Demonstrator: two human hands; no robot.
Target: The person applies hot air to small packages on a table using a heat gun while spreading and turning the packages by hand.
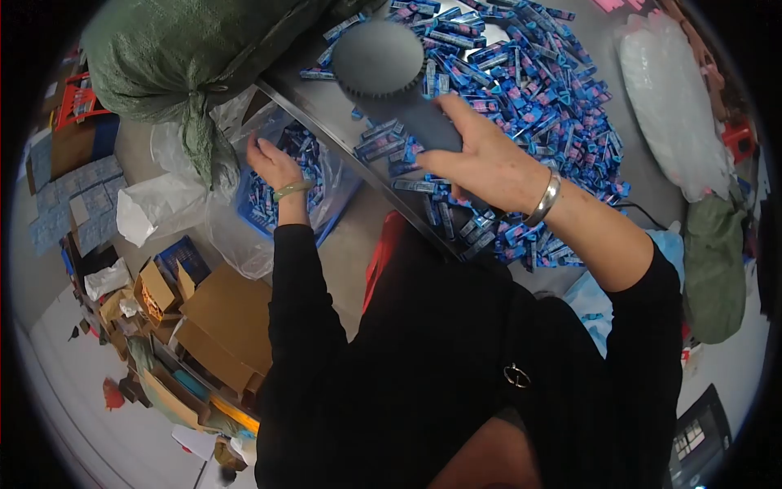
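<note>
Many small blue wrapped packets (538, 106) lie heaped on a grey metal table (603, 57). My right hand (481, 159), with a silver bangle at the wrist, is over the table with thumb and fingers apart, beside a small group of packets (387, 143) near the edge. My left hand (275, 165), wearing a green bangle, is above a blue basket (336, 213) lined with clear plastic and holding more packets. Its fingers are partly curled and apart, with nothing visible in them. A round grey container (379, 59) stands among the packets.
A tied green woven sack (183, 57) is at the upper left, beside white plastic bags (167, 204). Cardboard boxes (224, 318) sit at the lower left. Clear bagging (668, 98) and a green sack (713, 269) are on the right.
</note>
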